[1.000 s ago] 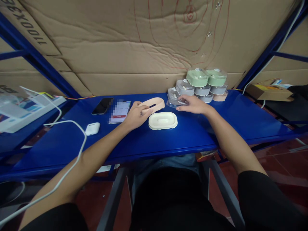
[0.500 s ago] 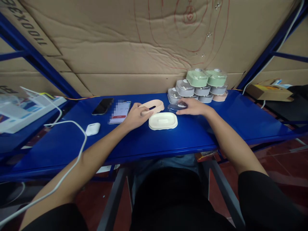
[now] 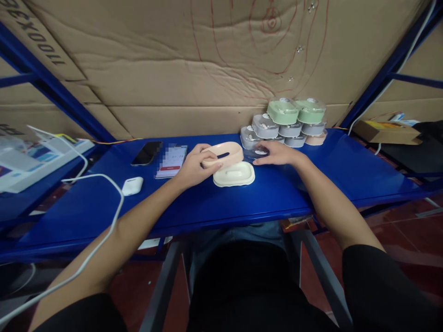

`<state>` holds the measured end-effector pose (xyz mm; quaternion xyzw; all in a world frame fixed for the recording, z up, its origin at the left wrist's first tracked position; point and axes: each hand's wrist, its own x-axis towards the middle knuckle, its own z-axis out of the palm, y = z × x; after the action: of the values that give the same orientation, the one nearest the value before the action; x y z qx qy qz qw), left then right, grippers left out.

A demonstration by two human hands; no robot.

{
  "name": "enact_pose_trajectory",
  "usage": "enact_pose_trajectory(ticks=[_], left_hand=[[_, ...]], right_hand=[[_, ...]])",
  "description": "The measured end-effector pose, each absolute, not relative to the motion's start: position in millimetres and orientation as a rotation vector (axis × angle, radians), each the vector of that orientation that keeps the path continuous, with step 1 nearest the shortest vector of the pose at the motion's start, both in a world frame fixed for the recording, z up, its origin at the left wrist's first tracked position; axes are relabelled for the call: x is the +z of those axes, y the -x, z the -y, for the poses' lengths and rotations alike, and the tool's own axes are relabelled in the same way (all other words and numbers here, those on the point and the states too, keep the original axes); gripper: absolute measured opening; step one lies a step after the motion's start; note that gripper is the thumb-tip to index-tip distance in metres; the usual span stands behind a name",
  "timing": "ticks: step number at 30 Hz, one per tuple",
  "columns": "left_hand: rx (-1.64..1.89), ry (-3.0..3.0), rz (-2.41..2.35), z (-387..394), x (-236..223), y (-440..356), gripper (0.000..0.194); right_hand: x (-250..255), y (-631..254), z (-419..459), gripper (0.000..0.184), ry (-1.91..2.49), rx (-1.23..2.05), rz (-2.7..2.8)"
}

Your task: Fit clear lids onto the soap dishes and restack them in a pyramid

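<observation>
Left fingers (image 3: pixel 207 156) gripping slotted peach piece (image 3: pixel 236 154) — right fingers (image 3: pixel 270 146) at clear lid (image 3: pixel 249 155), hold unclear.

Slotted peach cover (image 3: pixel 230 159) near cream base (image 3: pixel 236 174)

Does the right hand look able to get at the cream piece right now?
Probably yes: the right hand is close, and the cream piece's right end lies uncovered. It seems to hold the clear lid, though, which it would likely have to release first.
</observation>
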<state>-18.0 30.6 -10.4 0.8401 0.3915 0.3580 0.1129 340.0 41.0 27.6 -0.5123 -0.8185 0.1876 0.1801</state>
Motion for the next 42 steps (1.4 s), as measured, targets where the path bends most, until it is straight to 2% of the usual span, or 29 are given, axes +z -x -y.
enact_pose_trajectory(ticks=[6, 12, 19, 42], left_hand=[[0.904, -2.521, -0.813, -16, -7, 11, 0.035], [0.804, -2.516, -0.882, -16, -14, 6, 0.039], [0.876, -2.526, -0.930, -12, -16, 2, 0.038], [0.801, -2.506, -0.896, -10, -16, -6, 0.042]], right_hand=[[25, -344, -46, 0.070, 1.474, 0.516, 2.300], [23, -345, -45, 0.067, 1.460, 0.496, 2.287], [25, -343, -45, 0.067, 1.463, 0.485, 2.307], [22, -345, -47, 0.068, 1.457, 0.477, 2.299]])
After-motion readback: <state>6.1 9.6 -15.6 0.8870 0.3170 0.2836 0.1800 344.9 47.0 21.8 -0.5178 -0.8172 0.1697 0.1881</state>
